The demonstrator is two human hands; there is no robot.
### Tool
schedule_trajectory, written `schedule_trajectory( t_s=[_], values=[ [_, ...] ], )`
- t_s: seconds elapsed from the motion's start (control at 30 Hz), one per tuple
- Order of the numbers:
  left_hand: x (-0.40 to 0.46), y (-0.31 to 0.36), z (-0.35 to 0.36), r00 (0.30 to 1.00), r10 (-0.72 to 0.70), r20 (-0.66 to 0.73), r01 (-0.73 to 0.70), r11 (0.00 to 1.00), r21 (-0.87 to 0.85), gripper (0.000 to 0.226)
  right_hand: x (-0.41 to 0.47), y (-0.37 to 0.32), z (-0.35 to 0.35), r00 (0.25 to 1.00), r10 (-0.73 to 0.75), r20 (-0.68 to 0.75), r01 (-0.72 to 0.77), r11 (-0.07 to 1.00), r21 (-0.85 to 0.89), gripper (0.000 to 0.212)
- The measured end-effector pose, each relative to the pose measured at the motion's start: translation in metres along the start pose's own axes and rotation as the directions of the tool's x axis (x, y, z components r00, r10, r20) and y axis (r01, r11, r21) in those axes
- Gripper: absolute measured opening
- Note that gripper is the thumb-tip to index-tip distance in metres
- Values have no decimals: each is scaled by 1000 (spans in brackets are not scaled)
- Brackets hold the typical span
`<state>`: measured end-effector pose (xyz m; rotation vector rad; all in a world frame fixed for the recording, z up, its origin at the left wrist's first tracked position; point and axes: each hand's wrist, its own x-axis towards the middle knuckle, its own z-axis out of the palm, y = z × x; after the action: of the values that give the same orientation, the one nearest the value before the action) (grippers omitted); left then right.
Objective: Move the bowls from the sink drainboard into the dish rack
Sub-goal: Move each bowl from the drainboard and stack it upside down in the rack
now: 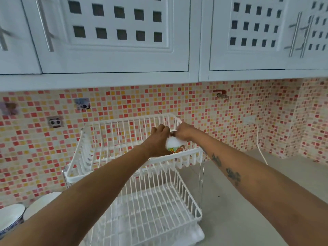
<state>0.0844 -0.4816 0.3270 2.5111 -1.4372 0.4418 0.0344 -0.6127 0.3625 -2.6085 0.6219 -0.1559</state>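
Gripping a glossy white bowl (174, 144), both hands reach over the wire rack (113, 157).

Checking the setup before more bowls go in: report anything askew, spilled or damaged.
Nothing stands out. The dish rack stands upright, both hands hold a white bowl over its top tier, and no spill or breakage shows.
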Motion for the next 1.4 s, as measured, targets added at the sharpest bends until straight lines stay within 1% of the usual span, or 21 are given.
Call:
schedule_trajectory(
  t_s=[0.07, 0.2, 0.3, 0.37, 0.43, 0.5, 0.6, 0.7, 0.77, 0.83, 0.9, 0.97, 1.03, 1.1, 1.13, 1.2, 1.27, 1.33, 1.37, 1.4],
  values=[
    [0, 0, 2, 999, -29, 33, 29, 999, -21, 73, -3, -2, 1, 1000, 4, -12, -5, 999, -52, 44],
    [0, -1, 1, 998, -44, 39, 45, 999, -28, 69, -7, -8, -3, 998, -34, -58, 28, 995, -100, 47],
    [0, -2, 0, 997, -61, 53, 64, 997, -45, 70, -10, -10, -4, 990, -84, -116, 68, 989, -135, 38],
    [-3, -6, -6, 995, -49, 81, 53, 997, -59, 75, -9, -10, -2, 982, -108, -156, 85, 985, -151, 25],
    [-8, -12, -18, 995, -52, 87, 61, 993, -103, 78, -9, -14, -2, 967, -125, -221, 100, 988, -121, 11],
    [-16, -21, -34, 995, -90, 31, 94, 977, -189, 74, -11, -24, -3, 943, -151, -297, 147, 988, -37, 17],
    [-37, -41, -57, 977, -199, -81, 172, 949, -264, 60, -22, -55, -1, 882, -272, -385, 307, 951, 31, 33],
    [-69, -67, -81, 930, -308, -202, 239, 921, -308, 46, -37, -103, 11, 802, -408, -436, 479, 876, 61, 36],
    [-96, -88, -94, 891, -391, -229, 313, 897, -313, 36, -49, -141, 26, 732, -498, -464, 603, 791, 104, 42],
    [-130, -113, -106, 853, -451, -264, 369, 878, -306, 30, -65, -183, 44, 653, -591, -473, 711, 693, 117, 39],
    [-171, -137, -119, 812, -490, -317, 400, 862, -311, 31, -84, -228, 66, 586, -681, -440, 788, 605, 115, 35],
    [-217, -162, -130, 751, -562, -346, 471, 824, -315, 31, -104, -272, 91, 521, -755, -399, 845, 523, 114, 37],
    [-265, -185, -141, 669, -655, -352, 561, 755, -340, 29, -122, -314, 119, 458, -810, -367, 888, 440, 136, 35],
    [-314, -208, -148, 566, -745, -354, 627, 668, -402, 20, -137, -351, 150, 422, -848, -322, 906, 380, 186, 34],
    [-338, -220, -151, 494, -796, -350, 670, 605, -430, 19, -144, -368, 168, 419, -861, -288, 904, 364, 225, 36],
    [-385, -238, -154, 345, -878, -331, 750, 470, -465, 28, -158, -397, 206, 428, -877, -218, 880, 350, 319, 39],
    [-429, -257, -154, 222, -931, -288, 783, 347, -516, 41, -170, -421, 249, 460, -880, -120, 831, 379, 407, 37],
    [-468, -270, -149, 98, -974, -203, 772, 203, -602, 51, -178, -439, 299, 521, -853, 21, 750, 469, 466, 34],
    [-485, -274, -145, 52, -987, -149, 765, 135, -629, 53, -181, -443, 322, 558, -824, 93, 700, 529, 479, 35],
    [-502, -279, -138, 20, -995, -98, 761, 78, -644, 56, -183, -445, 345, 595, -787, 160, 647, 588, 486, 39]
  ],
)
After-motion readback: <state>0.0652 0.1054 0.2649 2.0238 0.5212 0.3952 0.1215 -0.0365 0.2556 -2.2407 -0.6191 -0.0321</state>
